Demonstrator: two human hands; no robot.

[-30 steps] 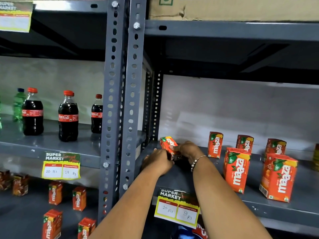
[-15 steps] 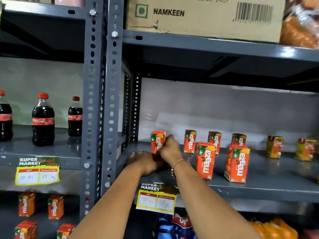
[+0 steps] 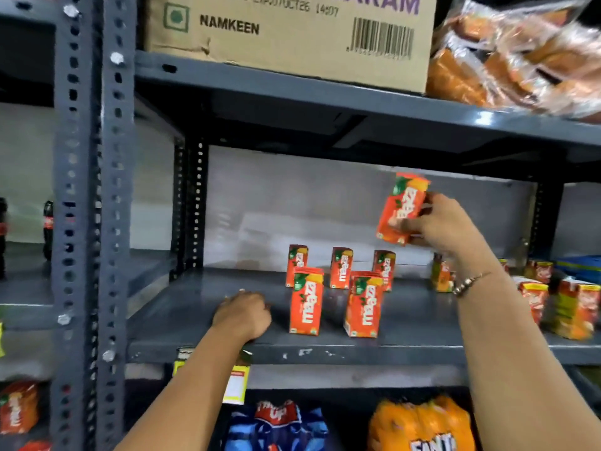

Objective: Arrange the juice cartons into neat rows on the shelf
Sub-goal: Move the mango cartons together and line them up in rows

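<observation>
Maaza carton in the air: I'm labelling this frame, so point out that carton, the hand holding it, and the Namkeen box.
Lifted Maaza carton (image 3: 402, 208), head view, middle of its orange front face.
Right hand (image 3: 445, 227), head view, back of the hand.
Namkeen cardboard box (image 3: 292, 43), head view, bare front panel.

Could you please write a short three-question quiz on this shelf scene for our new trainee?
1. True or false: the right hand holds a Maaza carton above the shelf.
2. How many Maaza cartons stand upright in the front row?
3. What is the left hand doing: A gripping a carton, B resting on the shelf, C touching the Namkeen box?

Key: 1 true; 2 two; 3 B.
</observation>
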